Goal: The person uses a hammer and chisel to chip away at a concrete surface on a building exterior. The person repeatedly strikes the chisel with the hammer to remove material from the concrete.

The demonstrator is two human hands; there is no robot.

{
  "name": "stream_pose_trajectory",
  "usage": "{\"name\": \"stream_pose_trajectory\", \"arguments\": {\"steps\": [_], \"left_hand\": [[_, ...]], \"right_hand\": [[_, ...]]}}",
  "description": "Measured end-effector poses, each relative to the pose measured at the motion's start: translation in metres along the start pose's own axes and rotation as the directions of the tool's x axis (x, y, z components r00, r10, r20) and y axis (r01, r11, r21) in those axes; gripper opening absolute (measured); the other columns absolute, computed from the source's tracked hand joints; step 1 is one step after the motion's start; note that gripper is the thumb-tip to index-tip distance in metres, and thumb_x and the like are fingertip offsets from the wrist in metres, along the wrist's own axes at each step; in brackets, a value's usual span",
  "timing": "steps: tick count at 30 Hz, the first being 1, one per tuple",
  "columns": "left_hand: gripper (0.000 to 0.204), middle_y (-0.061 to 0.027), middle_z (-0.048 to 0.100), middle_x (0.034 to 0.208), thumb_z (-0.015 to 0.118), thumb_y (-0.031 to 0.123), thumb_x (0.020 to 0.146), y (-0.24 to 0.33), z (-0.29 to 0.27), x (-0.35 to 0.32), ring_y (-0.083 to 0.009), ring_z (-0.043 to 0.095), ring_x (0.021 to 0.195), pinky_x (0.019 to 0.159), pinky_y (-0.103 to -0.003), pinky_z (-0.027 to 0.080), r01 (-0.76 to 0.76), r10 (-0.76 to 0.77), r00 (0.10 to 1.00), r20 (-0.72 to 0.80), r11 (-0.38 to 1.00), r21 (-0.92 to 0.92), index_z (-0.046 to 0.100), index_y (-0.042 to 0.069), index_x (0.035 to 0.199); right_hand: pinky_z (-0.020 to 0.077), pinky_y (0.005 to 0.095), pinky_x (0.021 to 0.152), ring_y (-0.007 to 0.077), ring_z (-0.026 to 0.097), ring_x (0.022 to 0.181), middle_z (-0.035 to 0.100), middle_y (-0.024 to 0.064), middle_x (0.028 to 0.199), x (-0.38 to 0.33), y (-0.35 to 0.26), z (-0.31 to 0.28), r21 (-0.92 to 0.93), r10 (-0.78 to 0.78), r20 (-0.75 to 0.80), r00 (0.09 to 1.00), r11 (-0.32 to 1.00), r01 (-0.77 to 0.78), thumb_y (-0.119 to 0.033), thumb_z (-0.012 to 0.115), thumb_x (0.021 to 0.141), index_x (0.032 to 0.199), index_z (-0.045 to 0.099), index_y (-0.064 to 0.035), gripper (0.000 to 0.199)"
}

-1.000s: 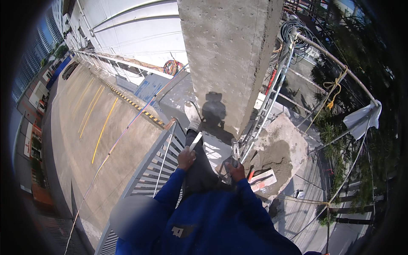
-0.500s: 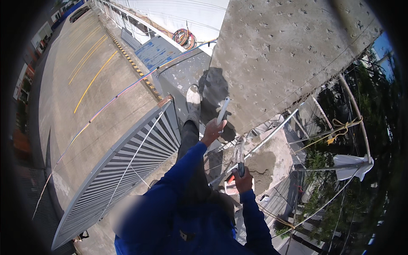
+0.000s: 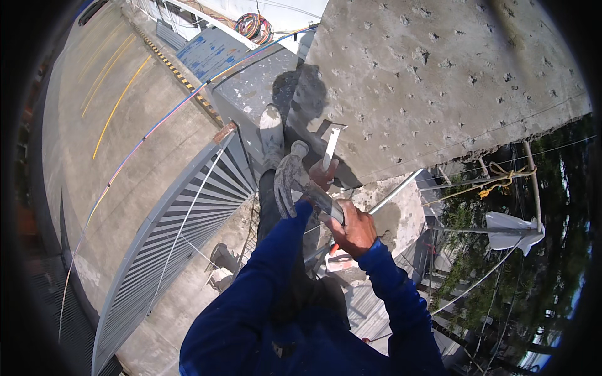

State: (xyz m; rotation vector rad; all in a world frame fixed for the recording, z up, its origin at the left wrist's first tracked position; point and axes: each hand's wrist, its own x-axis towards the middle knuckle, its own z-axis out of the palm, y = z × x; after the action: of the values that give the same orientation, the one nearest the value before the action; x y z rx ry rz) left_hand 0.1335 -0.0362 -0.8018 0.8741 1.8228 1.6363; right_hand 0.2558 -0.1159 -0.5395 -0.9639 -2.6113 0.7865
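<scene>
My left hand [image 3: 323, 175] is closed around a pale, flat metal chisel [image 3: 332, 145], whose upper end points toward the grey concrete wall [image 3: 401, 94] pitted with chipped marks. Whether its tip touches the wall I cannot tell. A mortar-stained claw hammer [image 3: 293, 175] is gripped by its handle in my right hand [image 3: 357, 230]. The hammer's head is raised over my left wrist and hides part of that hand and cuff.
A pale-toed boot [image 3: 272, 128] stands on a grey ledge [image 3: 251, 88]. Slatted metal railing [image 3: 188, 213] curves at left, with a coloured hose [image 3: 147, 135] running past. Below are a red-handled tool [image 3: 338, 258] and wet mortar [image 3: 387, 216]; poles with yellow rope [image 3: 501, 175] stand right.
The hammer has swung up and left from low beside the mortar, its head now over my left wrist. My left hand still grips the chisel, slightly lower in view.
</scene>
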Motion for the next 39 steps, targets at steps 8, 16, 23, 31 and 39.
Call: {"name": "stream_pose_trajectory", "arguments": {"steps": [8, 16, 23, 31, 39], "left_hand": [[0.036, -0.0166, 0.058, 0.067, 0.059, 0.036, 0.092, 0.021, 0.012, -0.009, -0.0336, 0.057, 0.062, 0.059, -0.044, 0.044, 0.129, -0.127, 0.986, -0.107, 0.991, 0.017, 0.059, 0.001, 0.084], [0.034, -0.0232, 0.060, 0.069, 0.061, 0.034, 0.091, 0.048, -0.005, -0.011, -0.0451, 0.059, 0.068, 0.058, -0.049, 0.045, 0.065, -0.059, 0.994, -0.096, 0.996, 0.062, 0.059, 0.001, 0.081], [0.029, -0.0191, 0.066, 0.076, 0.061, 0.033, 0.091, 0.038, -0.009, -0.014, -0.0384, 0.066, 0.074, 0.065, -0.047, 0.050, -0.031, 0.037, 0.998, -0.056, 0.993, 0.114, 0.064, 0.005, 0.090], [0.032, -0.0204, 0.065, 0.073, 0.058, 0.038, 0.092, 0.049, -0.019, -0.007, -0.0443, 0.063, 0.071, 0.065, -0.052, 0.050, 0.090, -0.084, 0.996, -0.035, 0.958, 0.274, 0.061, 0.006, 0.088], [0.028, -0.0196, 0.065, 0.071, 0.062, 0.035, 0.088, 0.029, -0.022, -0.007, -0.0436, 0.063, 0.071, 0.064, -0.048, 0.051, -0.222, 0.164, 0.974, 0.156, 0.831, 0.510, 0.067, 0.008, 0.089]], "right_hand": [[0.0512, 0.0413, 0.053, 0.0325, 0.065, 0.062, 0.062, 0.0132, 0.070, 0.046, 0.047, -0.019, -0.424, -0.258, 0.157, 0.953, 0.854, 0.301, -0.039, 0.063, 0.088, 0.088, 0.052, -0.0070, 0.034], [0.0511, 0.0385, 0.049, 0.0291, 0.064, 0.058, 0.063, 0.0129, 0.072, 0.020, -0.034, 0.015, -0.184, -0.357, 0.033, 0.934, 0.916, 0.357, -0.044, 0.068, 0.086, 0.098, 0.055, -0.0041, 0.043], [0.0502, 0.0399, 0.049, 0.0312, 0.064, 0.062, 0.062, 0.0155, 0.070, 0.047, 0.064, -0.014, -0.433, -0.271, 0.148, 0.951, 0.847, 0.309, -0.036, 0.064, 0.089, 0.096, 0.054, -0.0036, 0.034], [0.0506, 0.0436, 0.059, 0.0374, 0.065, 0.066, 0.064, 0.0179, 0.075, 0.036, -0.039, 0.004, -0.089, -0.058, 0.069, 0.996, 0.994, 0.064, -0.040, 0.066, 0.088, 0.100, 0.055, -0.0032, 0.040], [0.0528, 0.0477, 0.065, 0.0394, 0.067, 0.081, 0.065, 0.0284, 0.080, 0.062, 0.087, -0.013, -0.406, 0.326, 0.069, 0.943, 0.872, -0.273, -0.062, 0.051, 0.089, 0.095, 0.057, 0.0003, 0.063]]}}
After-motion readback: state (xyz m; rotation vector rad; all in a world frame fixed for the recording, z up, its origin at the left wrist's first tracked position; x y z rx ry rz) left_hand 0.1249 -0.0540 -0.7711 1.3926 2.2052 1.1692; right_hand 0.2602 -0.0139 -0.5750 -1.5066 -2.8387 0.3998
